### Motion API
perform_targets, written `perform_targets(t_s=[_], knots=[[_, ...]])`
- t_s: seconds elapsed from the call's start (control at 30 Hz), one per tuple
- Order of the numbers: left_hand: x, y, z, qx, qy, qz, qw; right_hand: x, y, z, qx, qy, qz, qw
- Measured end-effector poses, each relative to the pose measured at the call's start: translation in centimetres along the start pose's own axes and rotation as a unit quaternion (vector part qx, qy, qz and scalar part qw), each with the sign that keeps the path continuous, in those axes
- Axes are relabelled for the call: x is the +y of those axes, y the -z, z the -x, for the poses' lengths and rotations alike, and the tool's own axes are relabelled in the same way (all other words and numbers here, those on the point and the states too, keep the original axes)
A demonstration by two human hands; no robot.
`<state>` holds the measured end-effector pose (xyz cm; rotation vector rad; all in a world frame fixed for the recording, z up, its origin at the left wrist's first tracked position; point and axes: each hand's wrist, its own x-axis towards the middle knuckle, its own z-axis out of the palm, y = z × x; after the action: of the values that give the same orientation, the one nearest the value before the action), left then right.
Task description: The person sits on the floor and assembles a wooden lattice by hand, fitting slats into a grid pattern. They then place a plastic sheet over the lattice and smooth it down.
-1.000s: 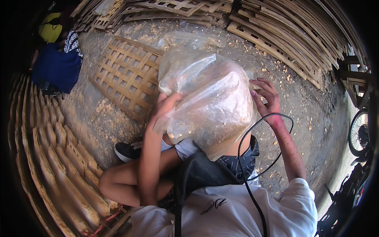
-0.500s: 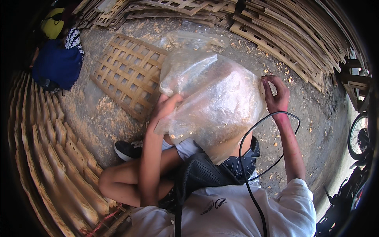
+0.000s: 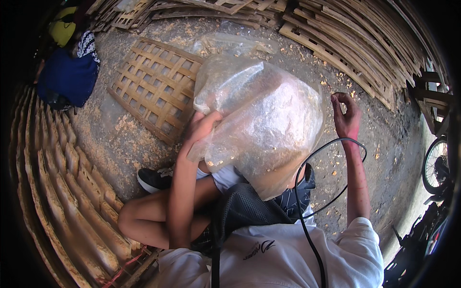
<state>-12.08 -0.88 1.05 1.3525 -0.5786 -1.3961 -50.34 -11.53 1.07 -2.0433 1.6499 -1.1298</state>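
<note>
A large cloudy clear plastic sheet (image 3: 269,115) is spread over my lap and raised knee, creased and shiny, with small pale crumbs on it. My left hand (image 3: 204,126) grips its left side, fingers curled into a fold. Off the sheet's right edge, my right hand (image 3: 346,117) hangs in the air, thumb and forefinger tips pinched together. Whatever is between those tips, if anything, is too small to make out. Beyond the left hand, a woven bamboo lattice tray (image 3: 153,89) lies partly covered by the sheet.
Another crumpled plastic sheet (image 3: 235,43) lies on the crumb-strewn concrete floor. Stacked lattice trays (image 3: 345,48) stand at the far right, more racks (image 3: 67,192) at left. A black cable (image 3: 336,140) loops by my right forearm. Another person (image 3: 69,77) sits far left; a bicycle wheel (image 3: 436,165) shows right.
My right hand has moved slightly right, away from the sheet's edge, still pinched. My left hand keeps its grip on the plastic sheet in about the same place.
</note>
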Motion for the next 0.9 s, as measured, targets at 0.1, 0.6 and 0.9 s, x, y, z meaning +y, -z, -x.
perform_targets(t_s=[0.1,0.6,0.9], knots=[[-0.1,0.3,-0.1,-0.01,0.009,-0.004,1.0,0.6,-0.1,0.3,-0.023,0.005,-0.006,1.0],[-0.4,0.3,-0.3,-0.051,-0.016,0.035,0.998,-4.6,2.0,1.9,-0.183,0.022,-0.009,0.983],[-0.5,0.4,-0.4,0.0,-0.006,-0.002,1.0,-2.5,0.6,3.7,-0.163,-0.083,-0.057,0.981]])
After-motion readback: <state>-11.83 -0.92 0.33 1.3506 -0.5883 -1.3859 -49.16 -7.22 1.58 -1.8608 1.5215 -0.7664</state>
